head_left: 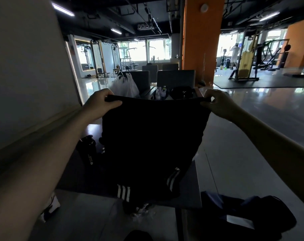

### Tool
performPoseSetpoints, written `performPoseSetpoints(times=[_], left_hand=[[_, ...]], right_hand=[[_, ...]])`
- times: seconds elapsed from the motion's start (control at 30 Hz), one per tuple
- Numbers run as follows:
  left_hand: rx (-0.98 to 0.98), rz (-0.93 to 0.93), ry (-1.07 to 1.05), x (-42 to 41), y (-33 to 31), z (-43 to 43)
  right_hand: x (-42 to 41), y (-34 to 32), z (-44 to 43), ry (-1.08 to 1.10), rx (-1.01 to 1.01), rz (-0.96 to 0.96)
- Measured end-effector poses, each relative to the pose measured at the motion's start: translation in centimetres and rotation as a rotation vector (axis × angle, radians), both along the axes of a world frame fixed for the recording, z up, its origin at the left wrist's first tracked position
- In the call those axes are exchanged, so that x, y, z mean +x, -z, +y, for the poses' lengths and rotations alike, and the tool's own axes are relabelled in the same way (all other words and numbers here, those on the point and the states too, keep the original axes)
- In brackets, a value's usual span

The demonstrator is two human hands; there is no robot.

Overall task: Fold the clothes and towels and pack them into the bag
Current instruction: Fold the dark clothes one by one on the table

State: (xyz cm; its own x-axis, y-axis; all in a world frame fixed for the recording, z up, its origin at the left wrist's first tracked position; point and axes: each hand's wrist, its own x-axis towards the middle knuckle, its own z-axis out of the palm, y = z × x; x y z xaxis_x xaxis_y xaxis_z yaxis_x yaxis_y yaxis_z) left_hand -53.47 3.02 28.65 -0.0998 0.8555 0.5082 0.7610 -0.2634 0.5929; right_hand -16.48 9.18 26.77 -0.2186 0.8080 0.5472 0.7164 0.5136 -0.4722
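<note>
Left hand and right hand pinch black garment aloft; white stripes below.

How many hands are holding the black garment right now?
2. The left hand pinches the top left corner of the black garment; the right hand pinches its top right corner. Neither is hidden.

An orange pillar stands mid-room under a black ceiling of exposed pipes. Left of it, bright windows glow. Further left rises a plain grey wall, with strip lights overhead. Just before the pillar sit grey chairs. To its right are weight machines on dark mats — and a glossy grey floor catching daylight.
</note>
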Motion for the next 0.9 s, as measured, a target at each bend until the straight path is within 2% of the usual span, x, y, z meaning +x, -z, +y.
performPoseSetpoints(times=[0.07,0.13,0.27,0.43,0.57,0.77,0.9], left_hand=[[0.005,0.012,-0.019,-0.2,-1.3,-0.5],[0.035,-0.001,-0.044,-0.4,-2.4,-1.0],[0.063,-0.090,-0.047,-0.4,-4.2,-1.7],[-0.060,-0.137,-0.029,-0.8,-4.3,-2.5],[-0.154,-0.261,-0.029,-0.6,-2.9,-2.3],[-0.207,-0.241,-0.203,1.2,-0.6,-1.5],[-0.318,-0.387,-0.203,2.9,0.6,-0.9]], right_hand=[[0.0,-0.7,-0.2,0.007,0.002,-0.002],[-0.3,-1.6,-0.6,-0.022,-0.021,0.094],[-0.3,-3.3,-2.1,-0.278,-0.242,0.458],[0.4,-3.5,-2.8,-0.416,-0.464,0.646],[-0.1,-2.4,-3.1,-0.388,-0.522,0.709],[-2.8,-0.5,-2.5,-0.212,-0.533,0.788],[-6.4,0.4,-3.1,-0.156,-0.474,0.827]])
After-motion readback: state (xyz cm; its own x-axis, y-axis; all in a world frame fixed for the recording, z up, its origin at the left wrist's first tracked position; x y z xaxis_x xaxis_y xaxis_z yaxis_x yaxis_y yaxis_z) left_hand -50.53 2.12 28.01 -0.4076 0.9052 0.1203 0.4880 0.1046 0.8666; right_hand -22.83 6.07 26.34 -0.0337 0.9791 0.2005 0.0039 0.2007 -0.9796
